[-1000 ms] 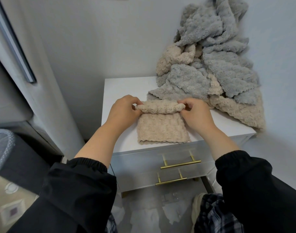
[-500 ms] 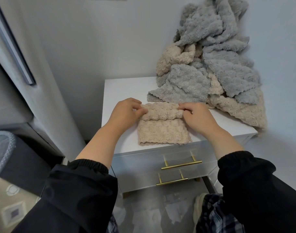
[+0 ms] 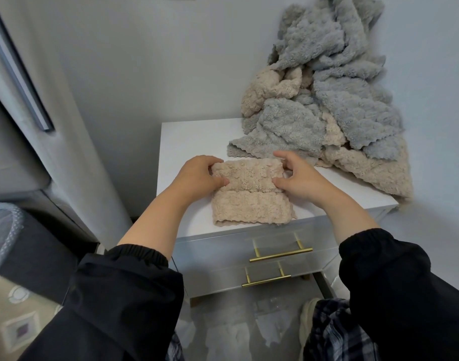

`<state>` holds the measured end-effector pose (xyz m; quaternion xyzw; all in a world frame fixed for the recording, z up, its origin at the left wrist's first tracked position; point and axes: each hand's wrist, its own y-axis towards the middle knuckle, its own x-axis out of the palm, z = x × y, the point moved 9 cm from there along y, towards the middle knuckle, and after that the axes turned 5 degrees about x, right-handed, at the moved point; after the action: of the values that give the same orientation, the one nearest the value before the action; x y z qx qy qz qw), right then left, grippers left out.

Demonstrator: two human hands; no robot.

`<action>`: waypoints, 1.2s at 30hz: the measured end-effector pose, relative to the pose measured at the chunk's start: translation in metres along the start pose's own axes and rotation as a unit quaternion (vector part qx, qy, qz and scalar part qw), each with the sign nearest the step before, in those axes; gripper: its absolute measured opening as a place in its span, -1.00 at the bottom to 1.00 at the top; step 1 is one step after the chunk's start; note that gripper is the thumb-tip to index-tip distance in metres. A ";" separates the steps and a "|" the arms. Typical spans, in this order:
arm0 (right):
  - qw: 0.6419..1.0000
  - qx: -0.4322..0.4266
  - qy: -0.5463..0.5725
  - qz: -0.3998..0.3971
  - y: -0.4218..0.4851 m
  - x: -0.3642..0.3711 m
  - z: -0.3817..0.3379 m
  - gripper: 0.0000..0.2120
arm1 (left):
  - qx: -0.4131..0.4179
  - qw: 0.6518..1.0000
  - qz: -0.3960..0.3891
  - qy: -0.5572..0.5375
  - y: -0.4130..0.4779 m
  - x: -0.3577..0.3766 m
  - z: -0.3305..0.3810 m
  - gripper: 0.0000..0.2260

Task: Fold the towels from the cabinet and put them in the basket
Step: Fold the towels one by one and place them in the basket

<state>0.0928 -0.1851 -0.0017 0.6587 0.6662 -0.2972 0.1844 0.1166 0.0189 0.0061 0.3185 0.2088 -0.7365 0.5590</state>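
At the near edge of the white tabletop (image 3: 191,142) lies a beige towel (image 3: 249,207). My left hand (image 3: 197,175) and right hand (image 3: 301,181) each pinch an end of its folded-over upper half. Beyond, a heap of grey and beige towels (image 3: 340,113) leans against the wall.

A tall grey door (image 3: 74,152) with a dark bar handle (image 3: 21,74) stands well left of the left hand (image 3: 194,175). Below the right hand (image 3: 301,183), checked cloth (image 3: 335,332), maybe trousers, shows.
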 end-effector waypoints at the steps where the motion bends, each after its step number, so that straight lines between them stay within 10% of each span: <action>1: 1.000 -0.003 0.002 0.008 0.001 -0.002 0.000 -0.39 | 0.002 1.000 0.001 0.001 0.000 0.000 0.001 -0.66; 11: 0.994 -0.010 0.091 0.063 0.001 -0.012 -0.005 -0.68 | 0.006 0.997 -0.038 -0.069 0.000 0.000 -0.003 -0.69; 22: 0.975 -0.109 0.018 0.191 -0.008 -0.024 -0.023 -0.69 | 0.072 0.987 0.127 -0.059 -0.003 -0.015 0.016 -0.75; 36: 0.977 -0.144 -0.121 0.098 -0.012 -0.014 -0.028 -0.60 | 0.093 0.995 -0.008 -0.040 -0.005 -0.004 0.014 -0.74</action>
<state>0.0859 -0.1772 0.0305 0.6467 0.6071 -0.2562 0.3842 0.1093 0.0140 0.0188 0.3380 0.1188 -0.7692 0.5292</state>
